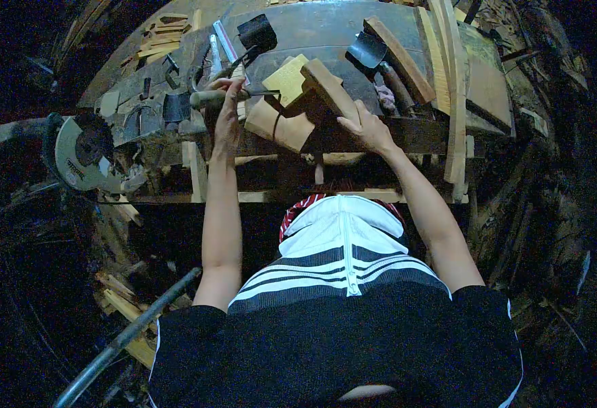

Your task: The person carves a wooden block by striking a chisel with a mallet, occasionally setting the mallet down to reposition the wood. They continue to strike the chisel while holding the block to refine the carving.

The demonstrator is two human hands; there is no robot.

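A curved pale wooden piece (pixel 281 122) lies on the dark workbench (pixel 326 34), with a brown wooden block (pixel 329 87) resting across it. My right hand (pixel 365 128) presses on the lower end of that brown block. My left hand (pixel 227 112) is closed around a thin dark metal tool (pixel 261 93) whose tip points right, toward the pale piece. A yellowish square block (pixel 288 76) sits just behind the workpiece.
A circular saw (pixel 84 153) sits at the bench's left end. Hammers (pixel 380 58), chisels (pixel 215 58) and wood offcuts (pixel 159 37) lie on the bench top. Long curved planks (pixel 451 88) lean at the right. A metal pipe (pixel 125 336) crosses the lower left.
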